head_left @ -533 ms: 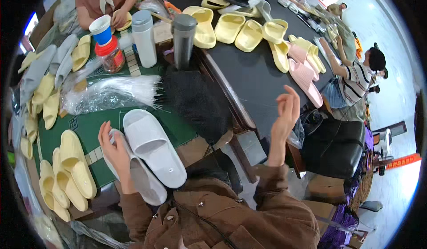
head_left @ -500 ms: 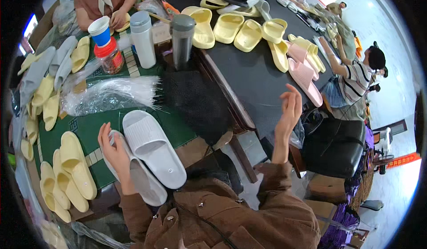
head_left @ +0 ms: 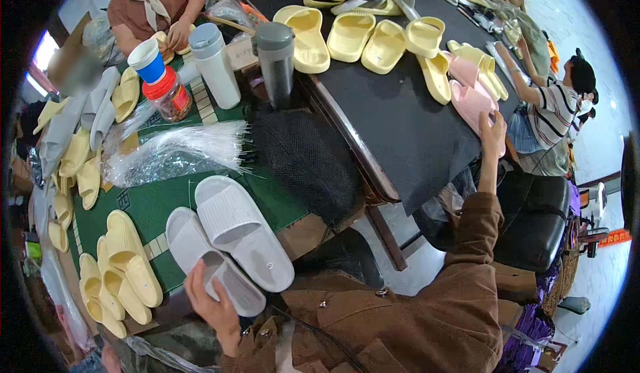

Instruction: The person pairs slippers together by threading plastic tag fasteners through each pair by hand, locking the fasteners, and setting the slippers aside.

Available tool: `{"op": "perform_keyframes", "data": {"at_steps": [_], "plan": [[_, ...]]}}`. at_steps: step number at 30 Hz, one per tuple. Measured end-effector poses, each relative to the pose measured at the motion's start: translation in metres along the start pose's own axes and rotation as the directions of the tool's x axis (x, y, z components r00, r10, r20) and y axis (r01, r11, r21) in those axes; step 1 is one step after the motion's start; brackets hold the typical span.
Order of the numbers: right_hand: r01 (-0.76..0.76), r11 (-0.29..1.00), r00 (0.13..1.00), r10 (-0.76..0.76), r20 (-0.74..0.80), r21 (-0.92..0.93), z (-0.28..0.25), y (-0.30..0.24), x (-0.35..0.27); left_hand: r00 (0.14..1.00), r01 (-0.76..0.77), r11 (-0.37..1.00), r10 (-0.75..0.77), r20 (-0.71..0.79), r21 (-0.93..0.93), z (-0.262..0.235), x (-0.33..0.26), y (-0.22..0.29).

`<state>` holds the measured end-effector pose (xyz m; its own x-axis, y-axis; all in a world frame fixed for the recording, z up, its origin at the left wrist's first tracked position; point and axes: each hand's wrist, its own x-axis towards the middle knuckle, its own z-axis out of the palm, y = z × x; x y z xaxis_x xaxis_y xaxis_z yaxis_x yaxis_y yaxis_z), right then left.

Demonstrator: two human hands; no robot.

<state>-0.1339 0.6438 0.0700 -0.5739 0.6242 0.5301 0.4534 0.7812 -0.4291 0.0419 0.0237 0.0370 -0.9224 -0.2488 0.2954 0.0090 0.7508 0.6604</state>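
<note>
A pair of light grey slippers lies at the near edge of the green table: one slipper at the right, its mate at the left. My left hand, fingers spread and open, is at the heel end of the left grey slipper and holds nothing. Out to the right, my right hand has its fingers closed over the near end of a pink slipper on the black table. Part of that slipper's heel is hidden behind the hand. Another pink slipper lies just beyond it.
Several yellow slippers line the black table. More yellow slippers lie left on the green table. White plastic strands, a tumbler, a white bottle and a lidded jar stand beyond. Two co-workers sit nearby.
My right hand has moved out to the right and onto the pink slipper. My left hand has come back from the left grey slipper's side to its heel. The view has shifted slightly.
</note>
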Motion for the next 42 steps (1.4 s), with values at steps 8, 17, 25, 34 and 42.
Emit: {"op": "perform_keyframes", "data": {"at_steps": [8, 17, 25, 34, 42], "plan": [[0.016, 0.957, 0.939, -0.113, 0.324, 0.288, 0.026, 0.072, 0.054, 0.962, 0.082, 0.989, -0.111, 0.249, 0.127, 0.044, -0.005, -0.001], [0.286, 0.923, 0.827, -0.374, 0.420, 0.257, 0.047, 0.162, 0.162, 0.987, 0.037, 0.973, -0.072, 0.146, 0.227, 0.064, -0.002, -0.003], [0.213, 0.719, 0.633, -0.617, 0.467, 0.662, 0.148, 0.019, 0.159, 0.992, 0.114, 0.913, -0.125, 0.004, 0.391, 0.065, -0.001, -0.002], [0.238, 0.438, 0.402, -0.857, 0.323, 0.867, 0.154, -0.212, 0.065, 0.999, -0.017, 0.942, 0.028, -0.026, 0.334, 0.070, 0.006, -0.014], [0.278, 0.298, 0.375, -0.909, 0.183, 0.913, 0.045, -0.300, -0.020, 0.992, -0.026, 0.908, 0.075, -0.103, 0.418, 0.043, 0.044, -0.064]]}}
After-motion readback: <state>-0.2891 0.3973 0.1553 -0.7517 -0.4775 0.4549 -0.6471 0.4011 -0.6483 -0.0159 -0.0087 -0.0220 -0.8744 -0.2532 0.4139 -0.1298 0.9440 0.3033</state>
